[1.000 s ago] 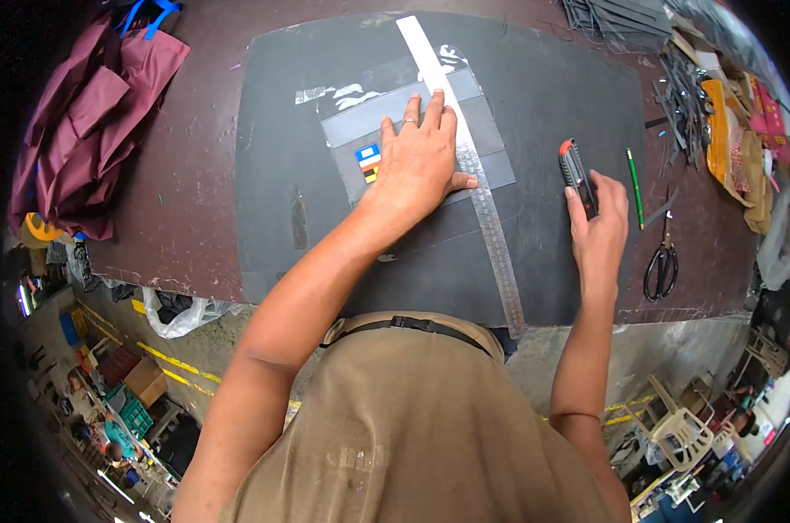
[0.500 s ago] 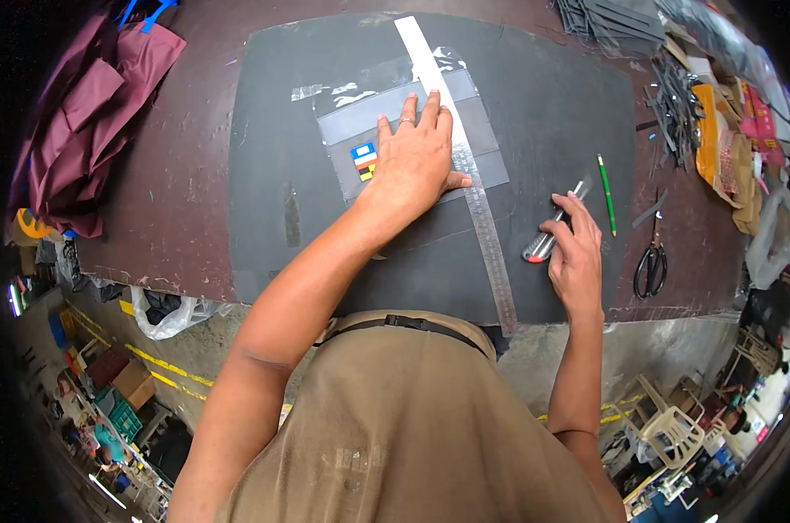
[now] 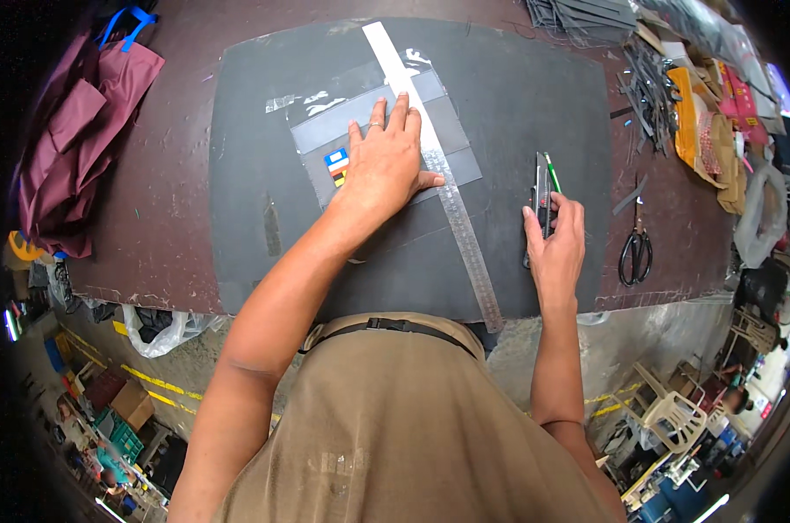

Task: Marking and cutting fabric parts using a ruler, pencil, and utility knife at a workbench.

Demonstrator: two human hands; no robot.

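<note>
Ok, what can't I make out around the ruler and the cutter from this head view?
- Grey sheet under the left hand: palm hides that part.
- Steel ruler: the near end's markings are too small to make out.
- Utility knife in the right hand: fingers cover its lower body; blade too small to judge.
- Clutter: blurred at the right rim.

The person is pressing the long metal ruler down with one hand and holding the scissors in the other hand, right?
Not quite. The left hand does press down by the metal ruler, but the right hand holds a utility knife. The scissors lie untouched on the table, as the head view shows.
</note>
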